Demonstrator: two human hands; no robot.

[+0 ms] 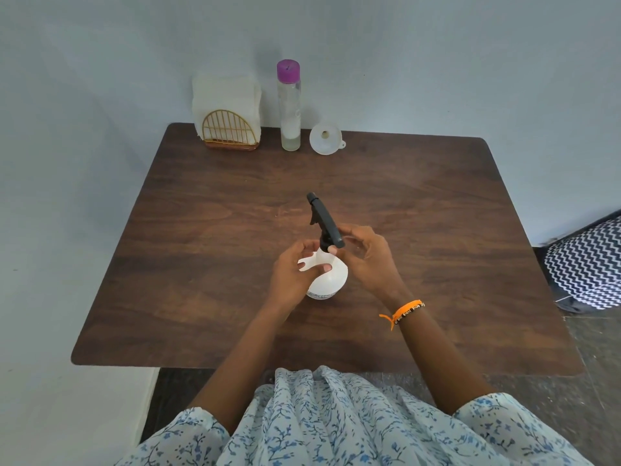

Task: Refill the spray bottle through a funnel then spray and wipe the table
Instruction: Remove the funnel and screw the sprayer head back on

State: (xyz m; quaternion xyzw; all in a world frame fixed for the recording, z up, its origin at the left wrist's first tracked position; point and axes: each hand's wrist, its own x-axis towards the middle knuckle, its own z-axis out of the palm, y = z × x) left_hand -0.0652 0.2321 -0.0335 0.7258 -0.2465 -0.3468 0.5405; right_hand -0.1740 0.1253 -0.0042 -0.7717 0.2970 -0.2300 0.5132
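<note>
Left hand (293, 270) gripping upright spray bottle (327, 275), right hand (364, 255) pinching its black head (324, 218) — nozzle pointing away

**A plain room in a home**

A dark wood-grain table (403, 230) is pushed into a corner of bare, pale painted walls (100, 79). At the table's far edge stand a gold wire holder of white napkins (228, 129) and a purple-capped bottle (289, 105). Right of the table, a zigzag-patterned cushion (588, 264) lies on a speckled stone floor (537, 391).
</note>
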